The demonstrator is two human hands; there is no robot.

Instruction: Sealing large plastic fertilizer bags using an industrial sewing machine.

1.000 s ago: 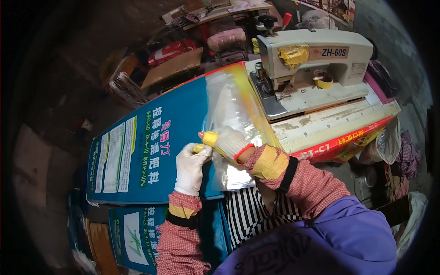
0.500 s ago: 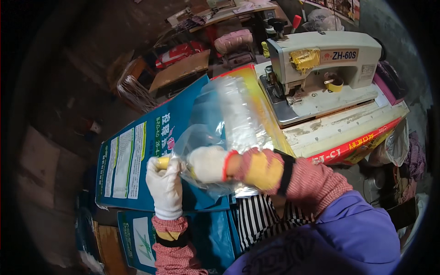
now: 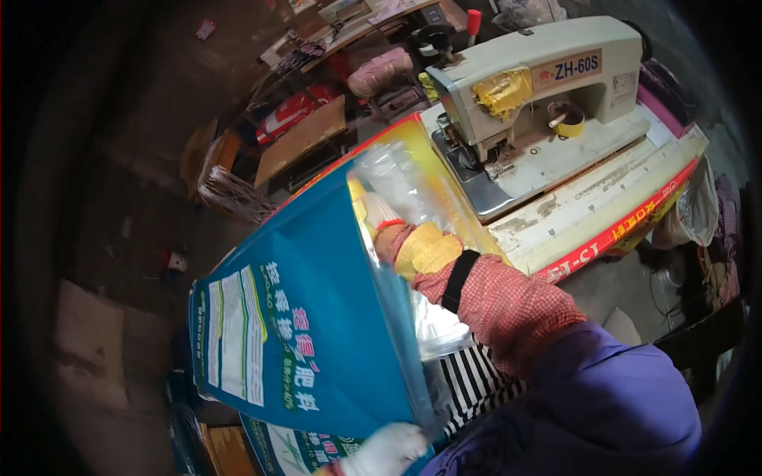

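A large blue printed bag lies before me, its right-hand edge stretched between my two hands. My right hand, in a white glove with yellow fingers, is closed at the far corner of that edge. At the near corner, my left hand, white-gloved and somewhat blurred, is closed on the bag; its fingertips are hidden. Clear plastic film shows under my right forearm, beside the bag's edge. More of it, crumpled, lies beyond my right hand.
A white industrial sewing machine stands on the worktable at the right, with a yellow tape roll on its bed. Another blue bag lies beneath at the near side. Behind are a wooden board and a pink padded seat.
My hands have moved apart: the left nearer and rightward, the right farther away. The clear film they held between them has left them; the blue bag's edge is now stretched between them.
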